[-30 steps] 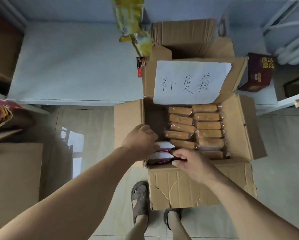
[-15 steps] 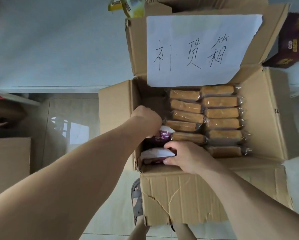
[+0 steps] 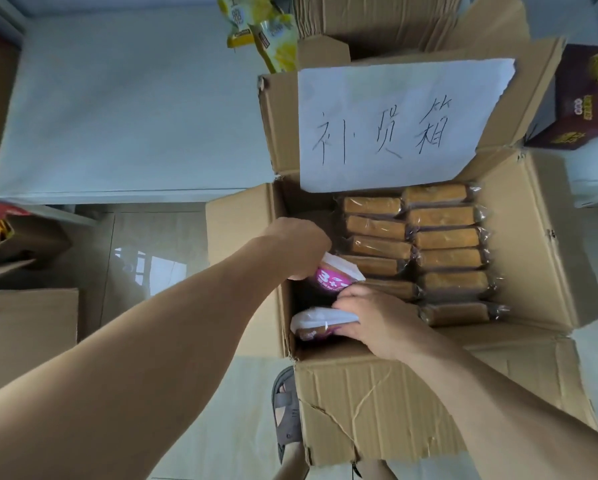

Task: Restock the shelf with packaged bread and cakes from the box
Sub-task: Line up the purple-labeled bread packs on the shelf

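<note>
- Two hands work inside the box (image 3: 377, 403): left hand (image 3: 299, 249) has lifted its gripped pink packet (image 3: 335, 277) higher.
- Right hand (image 3: 377, 320) still grasps the white packet (image 3: 320, 323).

I'm looking at a small shop's stockroom: a labelled restock carton (image 3: 387, 410) of wrapped cakes (image 3: 450, 237) at centre, snack packets (image 3: 277, 39) at twelve o'clock, flattened cardboard (image 3: 377, 19) behind.

Seen from above: left hand (image 3: 299, 249) gripping pink packet (image 3: 335, 277), right hand (image 3: 377, 320) holding white packet (image 3: 320, 323), inside cardboard box (image 3: 370, 407); wrapped cakes (image 3: 450, 239) stacked right.
</note>
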